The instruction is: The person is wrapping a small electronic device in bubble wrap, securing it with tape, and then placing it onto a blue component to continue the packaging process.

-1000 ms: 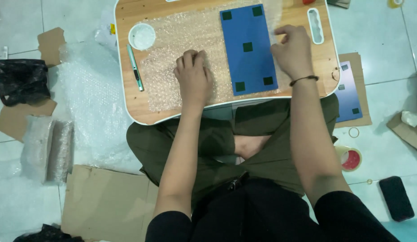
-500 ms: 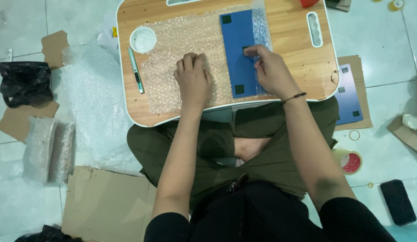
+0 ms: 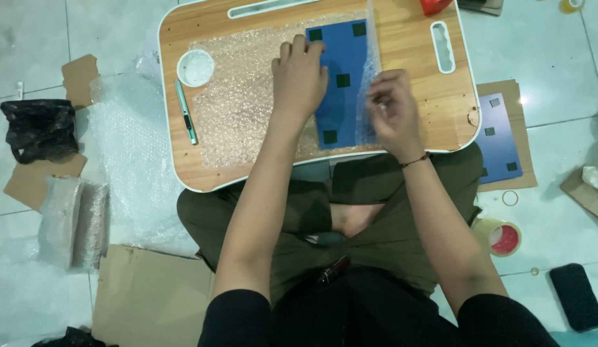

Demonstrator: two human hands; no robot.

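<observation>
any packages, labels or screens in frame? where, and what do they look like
Wrapped parcels: two bubble-wrapped blocks on the floor, far left.
Black bag: crumpled, on the floor above them.
Phone: dark slab, floor lower right, face not readable.
Blue panel: flat, black square pads, on the lap table; right hand folds bubble wrap over it.

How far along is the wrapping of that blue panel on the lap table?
Done: the blue panel lies on a bubble wrap sheet spread over the wooden lap table. In hand: the left hand presses the panel's left edge, while the right hand lifts the wrap's right edge up over it. Left: most of the panel is bare, and the tape roll sits on the floor.
</observation>
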